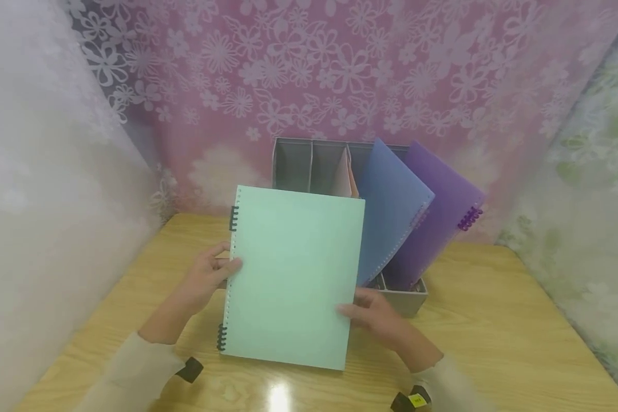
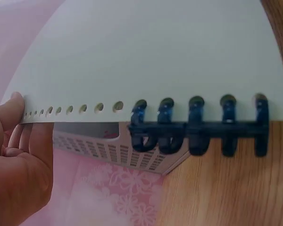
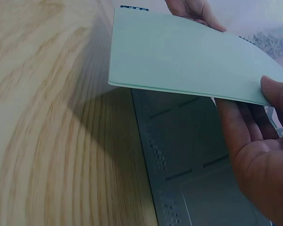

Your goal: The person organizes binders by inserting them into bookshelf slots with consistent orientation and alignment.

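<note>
A mint-green ring-bound notebook (image 1: 294, 274) is held up in front of a grey file organizer (image 1: 409, 302). My left hand (image 1: 203, 280) pinches its punched left edge, thumb in front and fingers behind, between two sets of dark binding rings (image 2: 196, 127). On the opposite edge my right hand (image 1: 378, 317) grips lower down, its thumb on the cover; the right wrist view shows the fingers curled beneath. Behind, a blue notebook (image 1: 391, 212) and a purple notebook (image 1: 438, 217) lean to the right in the organizer's slots. The notebook hides much of the organizer's front.
A pinkish folder (image 1: 346, 177) stands in a middle slot of the organizer. The wooden table (image 1: 494, 332) extends around it, with a pink floral curtain (image 1: 314, 74) behind and pale fabric (image 1: 41, 171) at the left side.
</note>
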`<state>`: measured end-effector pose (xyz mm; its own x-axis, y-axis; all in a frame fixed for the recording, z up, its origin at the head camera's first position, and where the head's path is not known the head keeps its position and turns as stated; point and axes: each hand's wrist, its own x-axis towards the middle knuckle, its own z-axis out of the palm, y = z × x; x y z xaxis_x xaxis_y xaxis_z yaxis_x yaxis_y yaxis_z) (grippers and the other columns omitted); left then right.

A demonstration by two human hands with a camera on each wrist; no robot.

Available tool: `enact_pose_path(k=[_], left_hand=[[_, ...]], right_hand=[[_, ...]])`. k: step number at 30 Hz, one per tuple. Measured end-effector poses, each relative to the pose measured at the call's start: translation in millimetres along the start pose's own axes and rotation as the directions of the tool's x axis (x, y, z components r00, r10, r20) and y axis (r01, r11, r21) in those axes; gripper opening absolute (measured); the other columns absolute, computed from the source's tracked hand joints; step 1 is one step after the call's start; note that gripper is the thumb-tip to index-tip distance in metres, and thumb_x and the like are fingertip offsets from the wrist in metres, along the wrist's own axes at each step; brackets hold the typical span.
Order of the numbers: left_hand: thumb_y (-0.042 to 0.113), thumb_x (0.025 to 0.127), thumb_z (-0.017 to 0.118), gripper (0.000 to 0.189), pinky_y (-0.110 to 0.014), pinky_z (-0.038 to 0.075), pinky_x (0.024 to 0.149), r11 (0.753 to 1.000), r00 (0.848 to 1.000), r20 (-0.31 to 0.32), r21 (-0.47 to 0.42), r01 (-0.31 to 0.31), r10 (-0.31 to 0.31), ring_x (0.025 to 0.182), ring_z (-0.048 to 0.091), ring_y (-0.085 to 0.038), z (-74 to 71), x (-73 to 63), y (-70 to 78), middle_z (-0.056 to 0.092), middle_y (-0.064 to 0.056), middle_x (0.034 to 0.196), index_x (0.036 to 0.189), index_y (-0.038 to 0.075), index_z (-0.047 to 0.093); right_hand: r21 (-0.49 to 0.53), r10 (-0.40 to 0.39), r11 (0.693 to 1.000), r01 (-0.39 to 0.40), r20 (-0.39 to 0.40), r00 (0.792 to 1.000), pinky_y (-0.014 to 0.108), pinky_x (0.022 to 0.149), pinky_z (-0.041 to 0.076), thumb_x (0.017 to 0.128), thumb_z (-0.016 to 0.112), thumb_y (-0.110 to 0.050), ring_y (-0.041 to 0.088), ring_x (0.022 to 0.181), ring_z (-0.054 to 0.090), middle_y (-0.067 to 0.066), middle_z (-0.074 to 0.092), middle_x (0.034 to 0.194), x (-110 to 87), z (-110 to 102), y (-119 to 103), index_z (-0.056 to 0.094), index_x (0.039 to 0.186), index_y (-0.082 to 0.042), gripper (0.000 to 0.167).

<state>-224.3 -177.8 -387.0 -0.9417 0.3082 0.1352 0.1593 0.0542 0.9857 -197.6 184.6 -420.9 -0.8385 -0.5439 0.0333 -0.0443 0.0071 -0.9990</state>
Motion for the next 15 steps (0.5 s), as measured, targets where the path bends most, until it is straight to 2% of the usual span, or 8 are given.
enact_pose_path(k=[5, 8, 15], left_hand=[[0.015, 0.099, 0.057, 0.034, -0.039, 0.059, 0.077, 1.0, 1.0, 0.012, 0.031, -0.005, 0.004, 0.086, 0.072, -0.025, 16.0, 6.8, 2.0, 0.07, -0.024, 0.104, 0.128, -0.002, 0.049], [0.013, 0.1, 0.056, 0.034, -0.039, 0.059, 0.077, 0.998, 0.999, 0.026, 0.05, -0.025, 0.024, 0.088, 0.072, -0.024, 20.1, 7.4, 3.4, 0.069, -0.025, 0.106, 0.13, -0.002, 0.048], [0.01, 0.101, 0.053, 0.036, -0.037, 0.059, 0.076, 0.995, 0.997, 0.056, 0.082, -0.051, 0.047, 0.09, 0.071, -0.02, 23.7, 7.0, 7.2, 0.068, -0.026, 0.108, 0.135, 0.001, 0.044]], right_hand=[[-0.017, -0.031, 0.999, 0.031, 0.012, 0.999, 0.037, 0.089, 0.054, 0.098, 0.056, -0.006, 0.02, 0.107, 0.065, 0.0, 0.066, 0.121, -12.0, -14, -1, 0.052, 0.133, 0.008, 0.038], [-0.015, -0.045, 0.999, 0.046, 0.024, 0.999, 0.035, 0.09, 0.054, 0.098, 0.054, -0.005, 0.02, 0.108, 0.065, -0.002, 0.066, 0.121, -15.4, -18, -2, 0.056, 0.132, 0.002, 0.034], [-0.004, -0.034, 0.999, 0.035, 0.009, 0.999, 0.036, 0.091, 0.054, 0.099, 0.053, -0.007, 0.019, 0.11, 0.064, -0.004, 0.065, 0.124, -16.2, -21, -2, 0.055, 0.135, -0.001, 0.036]])
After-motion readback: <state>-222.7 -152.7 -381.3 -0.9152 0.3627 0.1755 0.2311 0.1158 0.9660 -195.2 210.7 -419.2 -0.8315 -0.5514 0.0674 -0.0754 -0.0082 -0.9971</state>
